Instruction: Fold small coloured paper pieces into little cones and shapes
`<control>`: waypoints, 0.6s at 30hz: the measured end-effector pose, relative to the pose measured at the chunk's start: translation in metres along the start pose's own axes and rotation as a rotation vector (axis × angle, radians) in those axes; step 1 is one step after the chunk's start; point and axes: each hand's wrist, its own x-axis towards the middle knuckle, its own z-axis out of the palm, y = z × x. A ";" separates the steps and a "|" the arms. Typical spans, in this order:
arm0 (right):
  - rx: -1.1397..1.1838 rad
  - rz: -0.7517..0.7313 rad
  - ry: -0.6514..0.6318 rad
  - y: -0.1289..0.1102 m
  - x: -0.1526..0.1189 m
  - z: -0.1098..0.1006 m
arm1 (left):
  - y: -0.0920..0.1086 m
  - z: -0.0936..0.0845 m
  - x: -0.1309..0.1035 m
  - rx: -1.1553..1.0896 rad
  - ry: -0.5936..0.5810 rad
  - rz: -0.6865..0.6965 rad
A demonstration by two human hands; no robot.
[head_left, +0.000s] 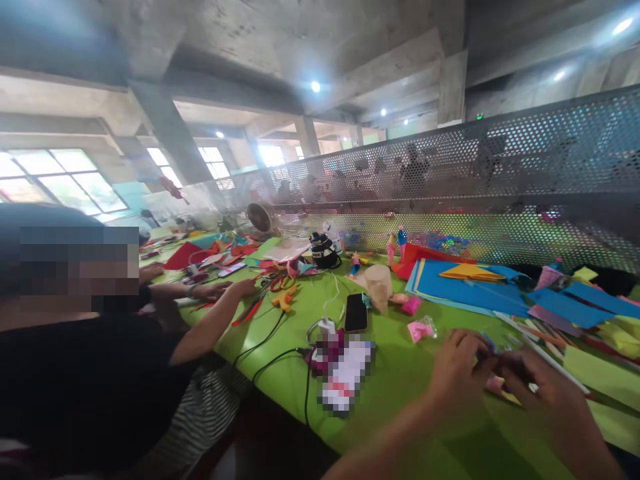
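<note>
Both my hands are at the lower right, over the green table [400,373]. My left hand [457,373] and my right hand [547,393] meet fingertip to fingertip and pinch a small blue and pink paper piece [493,353] between them. The picture is blurred there, so the piece's shape is unclear. Pale sticks [540,350] lie on the table just behind my fingers. Blue paper sheets [465,283] lie further back.
A person in black sits at my left, one hand [240,288] on the table near scissors [280,283]. A black phone [356,312], a charger with cables [327,327], pink paper scraps [419,328], a cardboard cone [379,285] and yellow sheets [605,373] lie around. A perforated metal screen [475,193] backs the table.
</note>
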 end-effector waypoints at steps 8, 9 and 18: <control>0.115 0.132 -0.019 0.007 0.008 -0.007 | 0.004 0.001 0.000 0.028 0.044 0.021; 0.137 0.134 -0.013 0.000 0.006 -0.006 | 0.003 0.001 0.001 0.034 0.045 0.010; 0.017 0.024 -0.003 -0.026 -0.004 -0.001 | 0.006 -0.003 0.002 0.003 0.020 -0.029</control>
